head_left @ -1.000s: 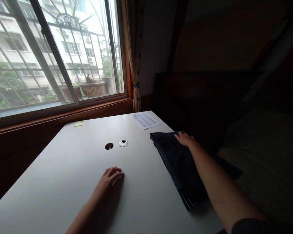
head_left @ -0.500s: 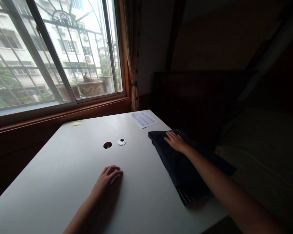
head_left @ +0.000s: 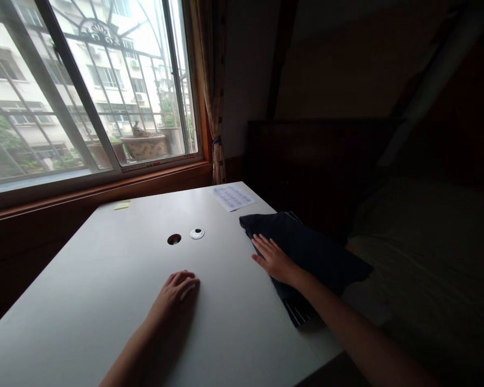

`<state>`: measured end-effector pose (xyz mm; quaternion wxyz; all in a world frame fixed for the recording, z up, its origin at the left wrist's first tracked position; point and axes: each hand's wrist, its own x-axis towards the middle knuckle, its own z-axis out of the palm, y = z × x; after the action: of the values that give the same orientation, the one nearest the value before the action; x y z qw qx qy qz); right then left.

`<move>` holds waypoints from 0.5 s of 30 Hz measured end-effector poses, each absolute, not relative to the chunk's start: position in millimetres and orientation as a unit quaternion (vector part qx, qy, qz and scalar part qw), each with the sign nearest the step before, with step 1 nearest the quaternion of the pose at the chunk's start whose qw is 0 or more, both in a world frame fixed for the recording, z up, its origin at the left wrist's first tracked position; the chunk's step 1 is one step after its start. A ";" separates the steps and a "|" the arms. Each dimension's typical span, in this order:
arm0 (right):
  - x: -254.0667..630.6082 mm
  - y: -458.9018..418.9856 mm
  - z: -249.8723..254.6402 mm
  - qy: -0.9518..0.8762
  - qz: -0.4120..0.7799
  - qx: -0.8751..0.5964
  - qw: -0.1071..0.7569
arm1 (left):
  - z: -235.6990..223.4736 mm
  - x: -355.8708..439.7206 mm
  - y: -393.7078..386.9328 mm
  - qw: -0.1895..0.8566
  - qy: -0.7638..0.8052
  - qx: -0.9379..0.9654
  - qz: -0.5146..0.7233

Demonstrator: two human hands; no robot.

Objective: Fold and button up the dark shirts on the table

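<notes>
A folded dark navy cloth [head_left: 314,252] lies along the right edge of the white table [head_left: 105,279], with a striped end near me. My right hand [head_left: 275,260] lies flat on the cloth's left edge, fingers stretched out and apart. Resting palm down on the table near its middle is my left hand [head_left: 175,293], fingers loosely together and slightly curled, holding nothing.
A round cable hole [head_left: 174,239] and its loose white cap [head_left: 197,233] sit beyond my left hand. A printed paper [head_left: 233,196] lies at the far right corner, a yellow sticky note [head_left: 121,205] at the far left. A barred window [head_left: 84,91] is behind; a dark bed [head_left: 427,247] stands right.
My right hand slid from the cloth's far end toward me along its left edge, and the cloth's shape shifted. My left hand stayed put.
</notes>
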<state>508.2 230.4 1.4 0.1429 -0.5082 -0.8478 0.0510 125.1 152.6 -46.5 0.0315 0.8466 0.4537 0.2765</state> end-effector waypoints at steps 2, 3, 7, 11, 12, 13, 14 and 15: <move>524.2 225.0 13.6 -0.841 0.067 -0.509 0.172 | -45.5 125.7 151.4 0.030 0.456 0.847 0.271; 536.3 225.0 20.3 -0.832 0.054 -0.521 0.184 | -45.1 126.0 150.9 0.030 0.458 0.847 0.268; 600.9 233.9 32.4 -0.770 -0.063 -0.619 0.139 | -45.8 126.3 150.9 0.034 0.466 0.846 0.257; 650.5 233.8 5.2 -0.714 -0.034 -0.697 0.061 | -49.6 124.6 152.8 0.037 0.465 0.847 0.254; 656.5 231.6 -4.0 -0.711 -0.032 -0.700 0.058 | -50.5 124.0 153.1 0.038 0.464 0.848 0.253; 660.1 229.3 -12.4 -0.713 -0.034 -0.698 0.060 | -51.3 123.5 153.4 0.039 0.462 0.849 0.252; 662.0 227.0 -19.3 -0.715 -0.040 -0.695 0.066 | -51.9 123.1 153.6 0.040 0.462 0.850 0.252; 662.6 225.0 -24.5 -0.715 -0.048 -0.694 0.076 | -52.3 122.8 153.7 0.040 0.461 0.850 0.252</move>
<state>662.6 225.0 -24.5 0.0756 -0.6936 -0.7148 -0.0478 122.8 153.7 -52.3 0.0400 0.8500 0.4608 0.2520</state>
